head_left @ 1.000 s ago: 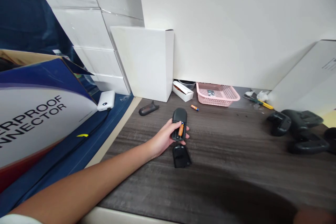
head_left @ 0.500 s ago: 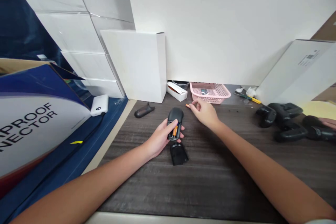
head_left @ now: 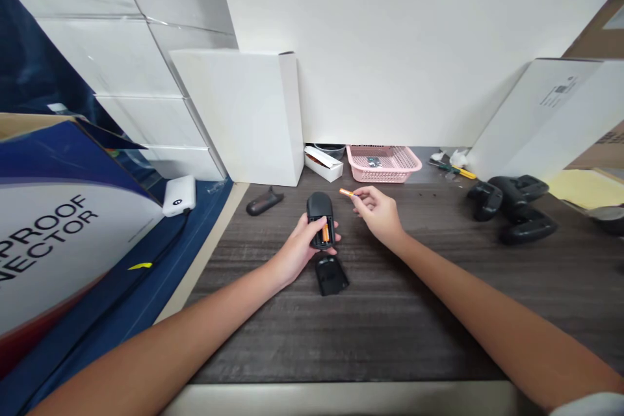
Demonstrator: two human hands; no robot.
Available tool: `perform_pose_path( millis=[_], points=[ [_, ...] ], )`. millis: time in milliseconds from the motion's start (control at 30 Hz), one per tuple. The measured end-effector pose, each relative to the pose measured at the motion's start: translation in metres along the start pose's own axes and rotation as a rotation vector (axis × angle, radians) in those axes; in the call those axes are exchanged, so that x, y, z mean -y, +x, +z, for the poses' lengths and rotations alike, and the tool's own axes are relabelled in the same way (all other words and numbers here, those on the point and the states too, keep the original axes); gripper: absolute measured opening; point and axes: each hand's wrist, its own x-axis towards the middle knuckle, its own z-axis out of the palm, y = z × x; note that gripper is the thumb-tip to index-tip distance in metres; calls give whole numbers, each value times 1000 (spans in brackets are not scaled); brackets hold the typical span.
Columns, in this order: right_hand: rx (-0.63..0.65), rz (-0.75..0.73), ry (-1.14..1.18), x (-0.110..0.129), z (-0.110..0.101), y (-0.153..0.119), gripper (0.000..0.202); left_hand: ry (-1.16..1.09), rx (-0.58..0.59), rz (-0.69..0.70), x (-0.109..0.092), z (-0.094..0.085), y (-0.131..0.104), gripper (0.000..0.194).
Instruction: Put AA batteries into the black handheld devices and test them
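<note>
My left hand (head_left: 305,244) is closed round a black handheld device (head_left: 320,205), its battery compartment facing up. One orange battery (head_left: 325,232) lies inside, and my left thumb rests at its upper end. Between the thumb and fingers of my right hand (head_left: 377,208) is a second orange battery (head_left: 346,193), held apart from the device and above the table. Just below the device, a loose black cover (head_left: 331,275) lies on the dark wooden table (head_left: 390,338). Another dark handheld piece (head_left: 264,201) rests to the left.
Behind my hands stand a pink basket (head_left: 385,175), a small white carton (head_left: 324,164) and a tall white box (head_left: 244,120). Several black controllers (head_left: 519,205) lie at right, near a yellow-green handled tool (head_left: 453,169). A white power bank (head_left: 179,196) sits on blue cloth at left.
My right hand has turned and shows more of the battery in its fingers. The view has shifted slightly. At the far right, another person's hand and the dark object by it have left view.
</note>
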Motion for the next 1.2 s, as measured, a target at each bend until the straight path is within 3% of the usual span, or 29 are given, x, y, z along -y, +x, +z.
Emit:
perform_pose_path(
  millis=[167, 267, 367, 433, 567, 667, 800, 967, 1100, 1200],
  points=[
    [29, -165, 191, 47, -7, -45, 13, -14, 34, -3, 5, -4, 3, 48],
    [115, -407, 61, 59, -6, -59, 8, 38, 57, 34, 10, -7, 4, 44],
    [126, -578, -35, 58, -1, -63, 18, 144, 83, 92, 9, -8, 2, 37],
    [108, -555, -59, 56, 1, -63, 26, 206, 120, 104, 6, -8, 0, 36],
    [8, -334, -45, 55, 2, -60, 39, 178, 254, 35, 2, -5, -1, 51],
    [45, -310, 20, 54, -2, -57, 45, 149, 239, 24, 4, -5, 1, 48],
    [147, -330, 64, 54, -9, -56, 38, 162, 166, 75, 7, -7, 4, 44],
    [438, -329, -77, 58, -11, -66, 43, 108, 48, 114, 6, -6, 3, 41],
    [597, -354, -54, 63, -12, -69, 36, 33, -17, 117, 2, -4, 2, 49],
    [664, -319, 98, 63, -11, -69, 27, -10, -16, 82, 2, -3, 4, 61]
  ],
)
